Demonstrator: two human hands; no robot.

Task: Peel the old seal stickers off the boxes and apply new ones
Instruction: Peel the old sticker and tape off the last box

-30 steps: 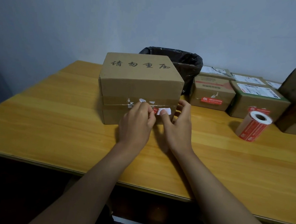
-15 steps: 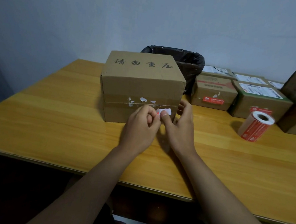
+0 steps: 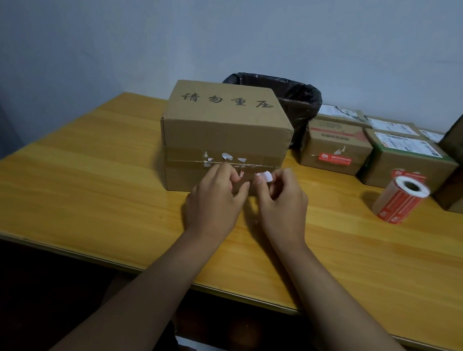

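Pale wall behind, a wooden tabletop [image 3: 81,176] carries the work. One big box [image 3: 226,134] stands front-face toward the person so its seam is reachable; several white scraps [image 3: 226,156] of old sticker cling there. Right hand [image 3: 284,206] pinches a peeled piece [image 3: 264,176] in a narrow grip just off the box; left hand [image 3: 216,199] curls, possibly holding a fragment. One sticker roll [image 3: 400,203] waits right, near at least four smaller boxes [image 3: 338,149].

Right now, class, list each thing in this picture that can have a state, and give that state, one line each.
Big box: closed, torn white sticker scraps along its seam.
Peeled sticker piece: off the box, pinched by the right hand.
Left hand: fingers curled, pinching a tiny scrap.
Sticker roll: lying on the table, untouched.
Small box: closed, red seal on.
Bin: open, black liner.
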